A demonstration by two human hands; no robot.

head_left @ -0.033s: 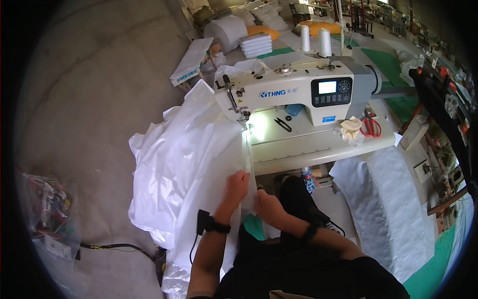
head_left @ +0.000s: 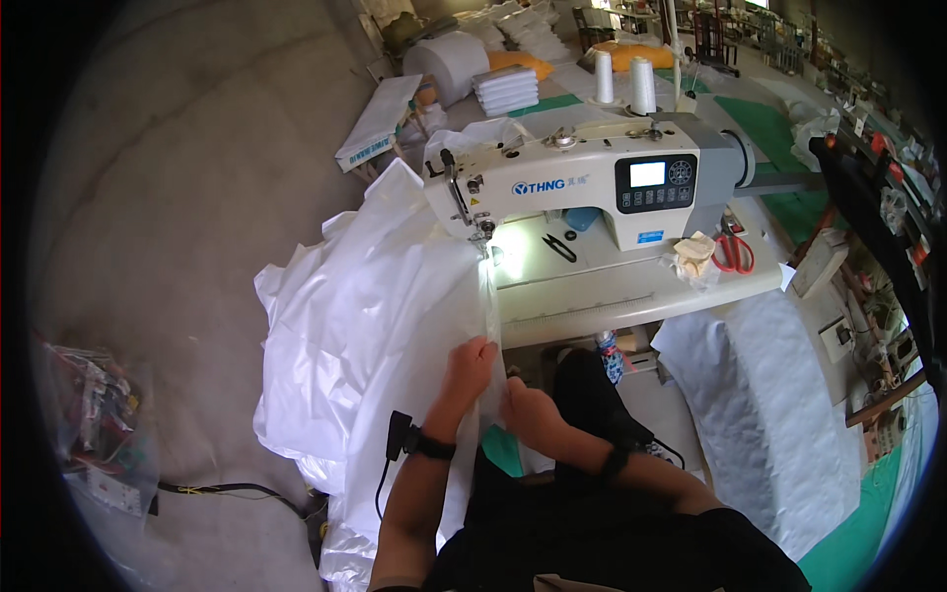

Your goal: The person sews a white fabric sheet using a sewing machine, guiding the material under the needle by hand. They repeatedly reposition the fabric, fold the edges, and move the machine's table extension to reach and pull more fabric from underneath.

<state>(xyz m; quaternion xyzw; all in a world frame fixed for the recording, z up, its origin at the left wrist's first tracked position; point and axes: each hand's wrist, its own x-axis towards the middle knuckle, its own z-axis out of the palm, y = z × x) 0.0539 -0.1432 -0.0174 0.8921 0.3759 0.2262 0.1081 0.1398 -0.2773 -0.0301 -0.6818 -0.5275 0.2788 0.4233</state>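
Observation:
A large white plastic sheet (head_left: 340, 326) hangs in folds off the left side of the white sewing machine (head_left: 552, 178). Its right edge runs up to the lit needle area. My left hand (head_left: 468, 373) is closed on that edge, below the front of the machine bed. Just right of it and slightly lower, my right hand (head_left: 531, 414) is closed on the same edge, its fingertips partly hidden. On the bed, right of the needle, lie black thread snips (head_left: 560, 247).
Red-handled scissors (head_left: 733, 254) and a crumpled cream cloth (head_left: 694, 253) lie at the bed's right. Two white thread cones (head_left: 642, 87) stand behind the machine. More white sheeting (head_left: 769, 414) hangs to my right. A clear bag of scraps (head_left: 99, 414) and a black cable (head_left: 237, 486) lie at left.

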